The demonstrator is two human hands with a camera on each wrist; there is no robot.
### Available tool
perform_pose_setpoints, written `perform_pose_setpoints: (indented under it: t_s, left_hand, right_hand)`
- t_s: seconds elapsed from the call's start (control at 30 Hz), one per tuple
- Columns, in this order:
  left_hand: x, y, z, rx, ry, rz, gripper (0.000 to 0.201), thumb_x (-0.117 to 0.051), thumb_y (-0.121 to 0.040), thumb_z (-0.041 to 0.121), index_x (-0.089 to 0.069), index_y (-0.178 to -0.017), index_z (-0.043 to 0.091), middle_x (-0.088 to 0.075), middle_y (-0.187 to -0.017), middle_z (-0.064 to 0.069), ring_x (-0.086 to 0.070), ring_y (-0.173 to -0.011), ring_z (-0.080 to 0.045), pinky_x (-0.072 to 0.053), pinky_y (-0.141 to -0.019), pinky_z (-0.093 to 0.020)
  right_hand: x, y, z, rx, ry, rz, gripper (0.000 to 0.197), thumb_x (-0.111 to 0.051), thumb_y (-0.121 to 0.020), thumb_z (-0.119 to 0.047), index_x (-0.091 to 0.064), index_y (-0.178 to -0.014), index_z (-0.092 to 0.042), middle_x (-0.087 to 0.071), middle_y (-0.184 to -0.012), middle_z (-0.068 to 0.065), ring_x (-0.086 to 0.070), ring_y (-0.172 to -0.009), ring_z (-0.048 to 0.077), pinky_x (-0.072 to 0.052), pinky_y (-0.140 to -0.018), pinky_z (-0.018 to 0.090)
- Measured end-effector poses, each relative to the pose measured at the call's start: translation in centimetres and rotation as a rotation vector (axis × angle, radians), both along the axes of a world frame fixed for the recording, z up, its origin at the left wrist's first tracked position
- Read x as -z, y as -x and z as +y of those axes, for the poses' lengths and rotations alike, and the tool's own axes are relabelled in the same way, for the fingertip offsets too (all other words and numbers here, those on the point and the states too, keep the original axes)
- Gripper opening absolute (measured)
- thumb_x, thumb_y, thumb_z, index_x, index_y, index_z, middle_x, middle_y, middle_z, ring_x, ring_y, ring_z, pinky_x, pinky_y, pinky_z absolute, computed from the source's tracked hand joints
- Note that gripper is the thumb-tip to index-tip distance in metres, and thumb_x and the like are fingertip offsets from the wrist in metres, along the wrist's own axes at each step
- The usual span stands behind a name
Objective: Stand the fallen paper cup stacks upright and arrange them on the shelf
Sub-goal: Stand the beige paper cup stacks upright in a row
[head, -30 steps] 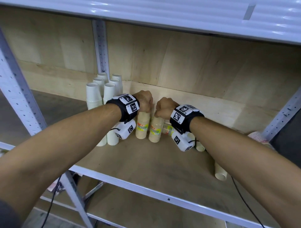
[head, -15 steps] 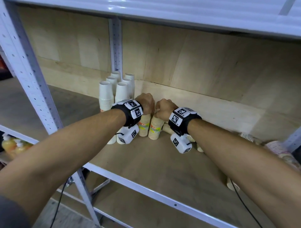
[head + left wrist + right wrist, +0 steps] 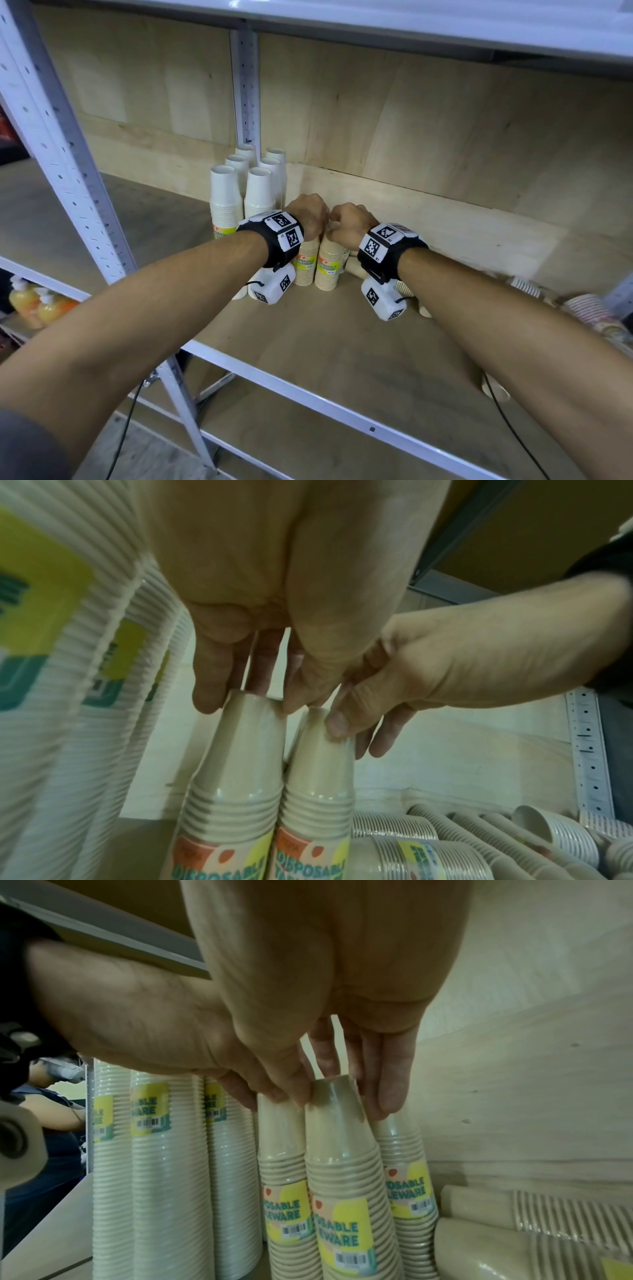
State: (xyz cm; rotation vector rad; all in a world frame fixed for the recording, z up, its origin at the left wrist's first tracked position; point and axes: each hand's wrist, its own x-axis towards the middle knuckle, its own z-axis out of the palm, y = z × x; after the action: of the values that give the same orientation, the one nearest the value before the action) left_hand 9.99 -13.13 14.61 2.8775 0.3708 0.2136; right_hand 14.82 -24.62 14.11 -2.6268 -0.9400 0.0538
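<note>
— Both hands have stayed on the cups; only the view has shifted. How many stand?

— Six tall white paper cup stacks (image 3: 239,192) upright at the wooden shelf (image 3: 308,342) back, three beige labelled stacks beside them. Left hand (image 3: 308,216) pinches one beige stack (image 3: 306,263), right hand (image 3: 347,224) its neighbour (image 3: 327,270).

The left hand (image 3: 274,610) pinches the top of one beige cup stack (image 3: 236,777). The right hand (image 3: 445,674) pinches its upright neighbour (image 3: 318,783), the two touching. More stacks (image 3: 462,840) lie fallen beside them.
</note>
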Motion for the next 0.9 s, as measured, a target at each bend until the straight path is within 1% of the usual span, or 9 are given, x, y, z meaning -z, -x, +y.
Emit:
perform_pose_setpoints:
  t_s: [0.07,0.17,0.2,0.27,0.4,0.53,0.67,0.8,0.9]
  left_hand:
    - [0.0,-0.4,0.2,-0.005,0.015,-0.013,0.023,-0.051,-0.096,0.01,-0.07,-0.108,0.008,-0.067,-0.112,-0.011,-0.065,-0.1,-0.027,-0.055,-0.083,-0.033]
    - [-0.2,-1.2,0.5,0.012,0.079,-0.051,0.028,-0.056,-0.09,0.007,-0.067,-0.115,0.013,-0.06,-0.122,-0.008,-0.061,-0.106,-0.026,-0.051,-0.082,-0.03]
    - [-0.4,-1.4,0.5,0.025,0.094,-0.061,0.03,-0.058,-0.088,0.007,-0.067,-0.116,0.016,-0.058,-0.124,-0.007,-0.059,-0.108,-0.026,-0.049,-0.081,-0.029]
    - [-0.9,-1.8,0.4,0.063,0.101,-0.077,0.031,-0.06,-0.086,0.009,-0.066,-0.115,0.018,-0.056,-0.126,-0.007,-0.057,-0.11,-0.025,-0.045,-0.08,-0.027]
    - [-1.9,-2.8,-1.1,0.132,0.105,-0.101,0.031,-0.06,-0.087,0.011,-0.067,-0.115,0.02,-0.056,-0.121,-0.006,-0.055,-0.11,-0.023,-0.041,-0.08,-0.025]
    - [-1.6,-4.0,-3.0,0.193,0.119,-0.071,0.03,-0.065,-0.085,0.017,-0.065,-0.114,0.026,-0.055,-0.118,-0.002,-0.057,-0.104,-0.02,-0.043,-0.078,-0.026]
    - [-0.7,-5.2,-5.1,0.262,0.145,0.002,0.034,-0.067,-0.084,0.021,-0.063,-0.116,0.031,-0.054,-0.119,-0.002,-0.058,-0.104,-0.02,-0.048,-0.084,-0.029]
    - [0.9,-6.0,-6.9,0.301,0.136,0.061,0.038,-0.069,-0.084,0.021,-0.061,-0.12,0.029,-0.054,-0.121,0.0,-0.058,-0.105,-0.02,-0.047,-0.083,-0.027]
    - [2.8,-6.8,-8.3,0.318,0.086,0.093,0.037,-0.067,-0.085,0.017,-0.062,-0.12,0.024,-0.058,-0.117,0.001,-0.06,-0.103,-0.021,-0.046,-0.079,-0.027]
  right_hand:
    - [0.1,-0.4,-0.2,0.022,0.001,-0.005,0.021,-0.063,-0.086,-0.022,-0.065,-0.105,-0.014,-0.063,-0.102,0.01,-0.061,-0.096,0.031,-0.045,-0.071,0.029]
    - [-0.1,-1.1,-0.8,0.048,0.015,-0.026,0.04,-0.067,-0.084,-0.027,-0.063,-0.121,-0.014,-0.063,-0.118,0.012,-0.06,-0.107,0.031,-0.05,-0.081,0.031]
    - [-0.3,-1.4,-1.1,0.054,0.012,-0.032,0.041,-0.068,-0.083,-0.028,-0.063,-0.122,-0.014,-0.063,-0.118,0.012,-0.06,-0.107,0.031,-0.05,-0.082,0.031]
    - [-0.6,-2.0,-1.9,0.07,0.004,-0.035,0.043,-0.069,-0.083,-0.027,-0.062,-0.124,-0.015,-0.064,-0.118,0.012,-0.061,-0.106,0.03,-0.048,-0.078,0.028]
    - [-1.1,-3.5,-4.0,0.149,0.008,-0.036,0.051,-0.07,-0.079,-0.028,-0.059,-0.128,-0.019,-0.059,-0.124,0.01,-0.06,-0.108,0.027,-0.041,-0.074,0.027]
    - [-1.0,-4.8,-6.5,0.205,0.039,-0.032,0.052,-0.071,-0.08,-0.031,-0.056,-0.129,-0.02,-0.056,-0.127,0.008,-0.057,-0.112,0.026,-0.04,-0.076,0.028]
    - [-0.4,-5.8,-9.1,0.253,0.08,-0.003,0.055,-0.072,-0.08,-0.032,-0.055,-0.131,-0.021,-0.056,-0.127,0.007,-0.057,-0.111,0.025,-0.042,-0.077,0.028]
    - [0.6,-6.8,-11.0,0.299,0.11,0.048,0.058,-0.073,-0.078,-0.032,-0.054,-0.132,-0.021,-0.057,-0.127,0.007,-0.061,-0.106,0.025,-0.047,-0.077,0.027]
    - [1.5,-7.7,-11.9,0.298,0.145,0.081,0.06,-0.074,-0.08,-0.03,-0.054,-0.135,-0.018,-0.056,-0.131,0.008,-0.06,-0.11,0.026,-0.046,-0.076,0.026]
